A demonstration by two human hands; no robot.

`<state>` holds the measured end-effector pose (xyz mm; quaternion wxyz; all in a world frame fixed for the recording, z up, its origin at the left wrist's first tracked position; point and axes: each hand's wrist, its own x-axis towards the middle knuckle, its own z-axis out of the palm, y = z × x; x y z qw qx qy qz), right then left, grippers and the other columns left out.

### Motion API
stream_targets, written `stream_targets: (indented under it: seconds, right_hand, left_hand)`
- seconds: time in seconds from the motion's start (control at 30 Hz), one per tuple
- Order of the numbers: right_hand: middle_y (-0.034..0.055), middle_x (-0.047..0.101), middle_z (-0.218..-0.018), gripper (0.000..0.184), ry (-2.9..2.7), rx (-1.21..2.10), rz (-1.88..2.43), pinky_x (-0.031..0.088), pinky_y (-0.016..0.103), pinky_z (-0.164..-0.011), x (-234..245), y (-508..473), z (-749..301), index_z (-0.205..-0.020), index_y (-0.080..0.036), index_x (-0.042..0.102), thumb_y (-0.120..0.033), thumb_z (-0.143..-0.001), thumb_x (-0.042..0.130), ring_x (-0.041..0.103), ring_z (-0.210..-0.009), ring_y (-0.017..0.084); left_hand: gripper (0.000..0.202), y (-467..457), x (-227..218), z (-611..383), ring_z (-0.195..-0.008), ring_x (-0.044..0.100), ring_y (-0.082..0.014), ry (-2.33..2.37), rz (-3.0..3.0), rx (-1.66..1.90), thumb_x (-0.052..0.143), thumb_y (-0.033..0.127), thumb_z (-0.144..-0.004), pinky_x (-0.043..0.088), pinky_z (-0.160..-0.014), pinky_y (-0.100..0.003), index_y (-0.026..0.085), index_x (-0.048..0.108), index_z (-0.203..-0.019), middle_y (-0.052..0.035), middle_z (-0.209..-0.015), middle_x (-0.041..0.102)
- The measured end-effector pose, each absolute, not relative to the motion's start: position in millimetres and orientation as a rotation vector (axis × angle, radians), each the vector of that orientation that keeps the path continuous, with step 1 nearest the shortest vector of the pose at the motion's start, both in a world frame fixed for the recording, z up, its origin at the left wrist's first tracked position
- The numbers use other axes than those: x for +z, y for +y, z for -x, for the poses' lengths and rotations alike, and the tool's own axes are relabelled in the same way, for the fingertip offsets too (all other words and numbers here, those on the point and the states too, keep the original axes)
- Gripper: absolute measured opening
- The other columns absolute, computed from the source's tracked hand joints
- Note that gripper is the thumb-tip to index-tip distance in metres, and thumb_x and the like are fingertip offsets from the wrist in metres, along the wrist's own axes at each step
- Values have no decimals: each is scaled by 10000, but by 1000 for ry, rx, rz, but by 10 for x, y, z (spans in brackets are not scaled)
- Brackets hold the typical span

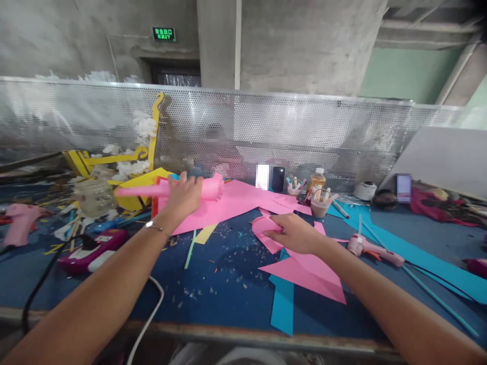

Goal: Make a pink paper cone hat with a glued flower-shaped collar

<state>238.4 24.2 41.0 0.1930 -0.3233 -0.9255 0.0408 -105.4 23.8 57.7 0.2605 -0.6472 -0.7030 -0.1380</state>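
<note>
- left hand (pixel 184 198) is wrapped round a rolled pink paper tube (pixel 154 189), fingers closed over it, and it sits above the pink paper sheets (pixel 232 208). squeeze too hard and that tube could crease or flatten
- right hand (pixel 292 233) is half curled on a curved pink paper piece (pixel 262 228), but can't tell if it's actually pinching or just pressing. if it's only pressing, the piece could slide
- pink hot glue gun (pixel 375 252) lies close to the right forearm, so a careless reach could mean a burn if it's hot
- black cord (pixel 40 271) and white cable (pixel 155 290) run off the table edge, easy to snag with an arm and drag stuff off
</note>
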Motion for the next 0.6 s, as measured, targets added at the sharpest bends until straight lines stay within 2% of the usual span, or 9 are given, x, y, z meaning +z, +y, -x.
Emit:
stream_targets:
  seconds: [0.07,0.13,0.3,0.43,0.6]
  right_hand:
    - [-2,571,-670,318,-2601,118,903,265,292,-574,407,249,-2384,-709,-220,524,-375,-981,584,465,-592,153]
    - [4,585,-681,313,-2609,122,899,270,292,-579,406,253,-2383,-720,-219,531,-378,-985,579,476,-598,157]
    - [16,613,-714,305,-2622,124,905,276,285,-588,414,242,-2375,-728,-213,535,-372,-981,594,500,-624,158]
    - [17,614,-715,305,-2629,128,905,281,283,-591,420,232,-2371,-723,-209,535,-363,-977,604,500,-630,157]
    - [14,620,-726,298,-2635,142,885,293,283,-598,412,239,-2373,-738,-212,532,-369,-977,615,515,-644,160]
  left_hand:
    - [584,180,623,1003,-1506,267,-467,-1687,1739,-437,433,1,-836,96,-1146,-796,148,551,-1389,-224,-1328,648]
    - [613,144,650,917,-1535,243,-444,-1495,1785,-459,404,-44,-830,36,-1170,-791,171,589,-1373,-193,-1338,658]
    - [571,166,597,624,-1561,249,-386,-1307,2072,-457,438,-67,-839,101,-1197,-751,239,699,-1244,-144,-1348,673]
    - [561,197,517,457,-1574,237,-333,-1246,2254,-447,390,-85,-849,134,-1213,-694,223,723,-1179,-147,-1365,659]
    - [493,190,493,391,-1525,320,-337,-1203,2432,-573,446,-56,-820,111,-1223,-637,233,725,-1107,-131,-1375,651]
